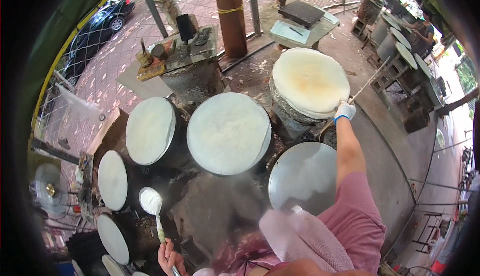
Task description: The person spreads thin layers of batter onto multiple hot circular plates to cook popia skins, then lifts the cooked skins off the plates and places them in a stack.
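My left hand (170,258) is closed around the handle of a ladle (150,202), whose bowl is coated with thick white batter. My right hand (345,112), in a white glove with a blue cuff, grips a long thin stick (369,82) at the edge of a stack of thin round pancakes (310,82). The top pancake is browned in its middle. Close to my body lies a bare grey griddle (300,176), faintly steaming. A white batter sheet (229,133) covers the round griddle in the middle.
More round griddles with white sheets curve along the left, one sheet (150,131) beside the middle griddle. A rusty metal pipe (231,18) stands beyond them. At far left is a fan (50,190). A person (425,33) sits by other griddles at far right.
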